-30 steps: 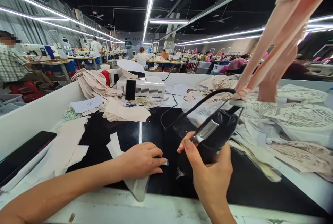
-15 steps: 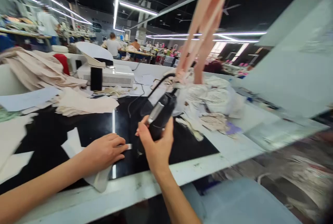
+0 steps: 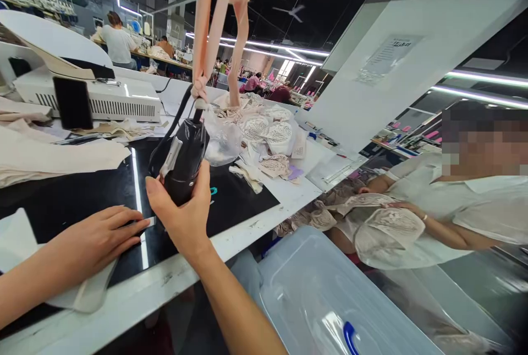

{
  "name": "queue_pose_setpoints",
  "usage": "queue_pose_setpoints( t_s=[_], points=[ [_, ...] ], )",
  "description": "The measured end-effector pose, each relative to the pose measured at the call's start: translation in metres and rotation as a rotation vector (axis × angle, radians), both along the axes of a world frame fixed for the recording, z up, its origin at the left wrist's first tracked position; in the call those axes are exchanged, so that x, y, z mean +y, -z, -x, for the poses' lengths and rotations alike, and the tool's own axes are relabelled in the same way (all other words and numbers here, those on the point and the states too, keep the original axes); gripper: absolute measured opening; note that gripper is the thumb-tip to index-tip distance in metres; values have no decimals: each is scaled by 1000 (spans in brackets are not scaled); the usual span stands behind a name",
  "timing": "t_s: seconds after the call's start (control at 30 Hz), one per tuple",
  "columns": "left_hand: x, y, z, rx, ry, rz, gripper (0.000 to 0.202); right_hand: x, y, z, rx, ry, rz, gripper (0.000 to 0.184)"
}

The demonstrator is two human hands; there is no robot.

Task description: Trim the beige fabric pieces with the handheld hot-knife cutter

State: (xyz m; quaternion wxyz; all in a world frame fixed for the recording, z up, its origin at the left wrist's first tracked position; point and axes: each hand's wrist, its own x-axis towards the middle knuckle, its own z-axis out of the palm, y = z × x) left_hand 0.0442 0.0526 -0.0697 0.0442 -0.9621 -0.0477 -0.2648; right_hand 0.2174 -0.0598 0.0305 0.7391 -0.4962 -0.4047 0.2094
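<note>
My right hand (image 3: 185, 214) is wrapped around a black hand-held power tool (image 3: 183, 159) with a metal clip and a black cord; the tool hangs from pink fabric straps (image 3: 216, 19) that run up out of view. My left hand (image 3: 97, 236) lies flat on the black table surface (image 3: 49, 198), fingers stretched out and pressing a small pale strip of fabric (image 3: 88, 294) near a thin bright line in the table. The fingertips sit just left of the tool.
A white machine (image 3: 91, 99) and stacks of beige fabric (image 3: 45, 157) sit at the back left. Lace pieces in plastic (image 3: 268, 135) lie to the right. A clear plastic bin (image 3: 325, 300) stands below the table edge. A seated person in white (image 3: 445, 206) holds lace at the right.
The view has swung to the right, bringing the seated person and the plastic bin into sight. Both hands have kept their places on the fabric strip and the tool.
</note>
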Motion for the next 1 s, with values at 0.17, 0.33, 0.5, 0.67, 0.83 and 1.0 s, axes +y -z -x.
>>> queue_pose_setpoints(
  t_s=[0.17, 0.33, 0.5, 0.67, 0.83, 1.0],
  points=[
    [-1, -8, -1, 8, 45, 39, 54, 0, -1, 1, 28, -9, 13, 42],
    [2, 0, 0, 13, 27, 18, 58, 0, -1, 2, 23, -3, 2, 41],
    [7, 4, 3, 42, 6, 104, 48, 1, -2, 2, 5, 16, 13, 41],
    [11, -7, 4, 84, 48, 76, 42, 2, -2, 3, -4, 16, 5, 41],
    [14, -4, 4, 83, 66, 61, 42, 2, -1, 3, -6, 25, 0, 40],
    [16, -1, 5, 107, 50, 29, 42, 3, 2, 3, -9, 25, -24, 40]
  ],
)
